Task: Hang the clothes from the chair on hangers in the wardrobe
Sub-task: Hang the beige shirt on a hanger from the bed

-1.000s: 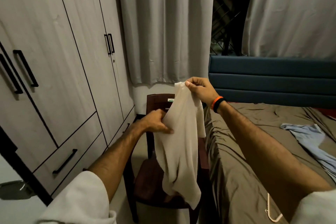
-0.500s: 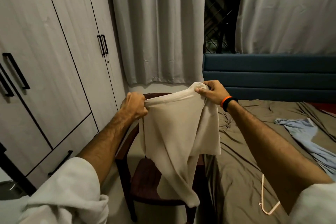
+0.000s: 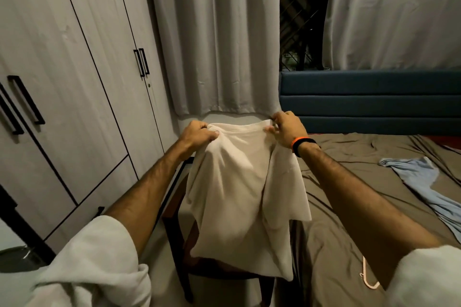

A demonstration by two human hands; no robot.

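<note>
A cream T-shirt [image 3: 239, 189] hangs spread in the air above the dark wooden chair [image 3: 179, 239]. My left hand [image 3: 198, 134] grips its left shoulder, fingers curled round the cloth. My right hand [image 3: 287, 127] pinches the right shoulder at the top edge. The shirt hides most of the chair seat and back. A pale pink hanger [image 3: 368, 279] lies on the bed at the lower right, partly behind my right arm. The grey wardrobe [image 3: 74, 82] stands at the left with all doors closed.
The bed [image 3: 361, 182] with a brown sheet fills the right side, a light blue garment [image 3: 424, 182] lying on it. A blue headboard [image 3: 369, 102] and grey curtains [image 3: 217, 32] stand behind. The chair stands in the narrow gap between wardrobe and bed.
My left hand moved from the shirt's middle to its left shoulder and both hands pulled apart, spreading the shirt wide at shoulder level. The shirt now hangs flat instead of bunched.
</note>
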